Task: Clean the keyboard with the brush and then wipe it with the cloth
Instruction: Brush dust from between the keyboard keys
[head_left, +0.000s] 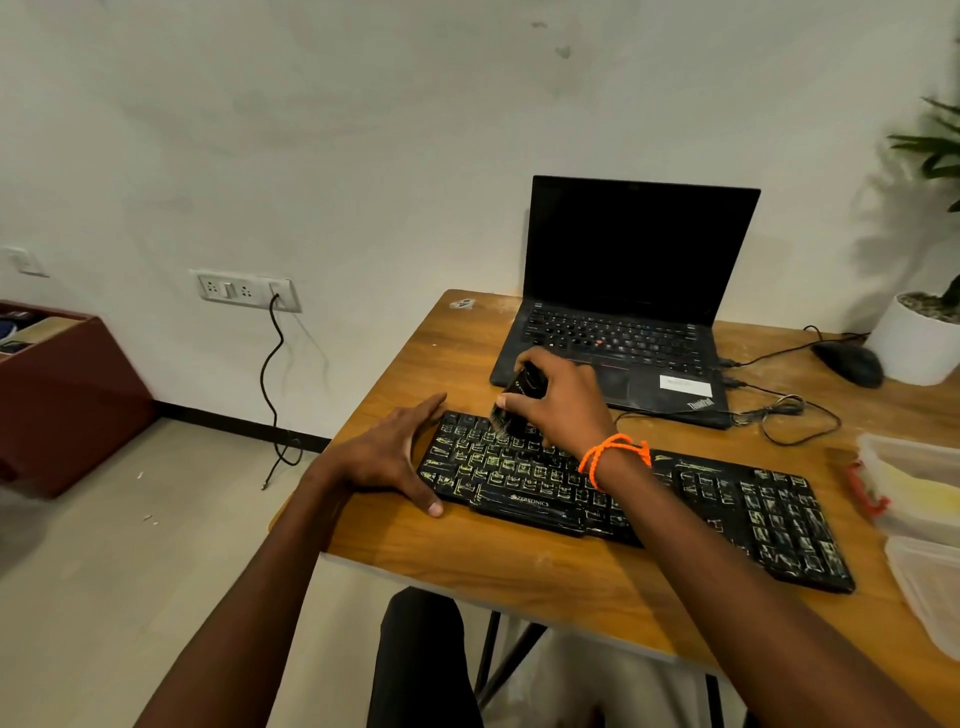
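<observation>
A black keyboard (737, 514) speckled with pale dust lies across the wooden table (519, 577). My right hand (558, 400) grips a black brush (511, 410) and its bristles touch the keys near the keyboard's upper left corner. An orange thread band circles that wrist. My left hand (395, 457) rests against the keyboard's left end, fingers straight along its far corner and thumb at its near corner. No cloth is in view.
An open black laptop (623, 322) stands behind the keyboard, with cables and a black mouse (852, 364) to its right. A white plant pot (914, 343) sits at far right. Clear plastic containers (914, 499) lie by the table's right edge. A brown cabinet (62, 395) stands on the floor at left.
</observation>
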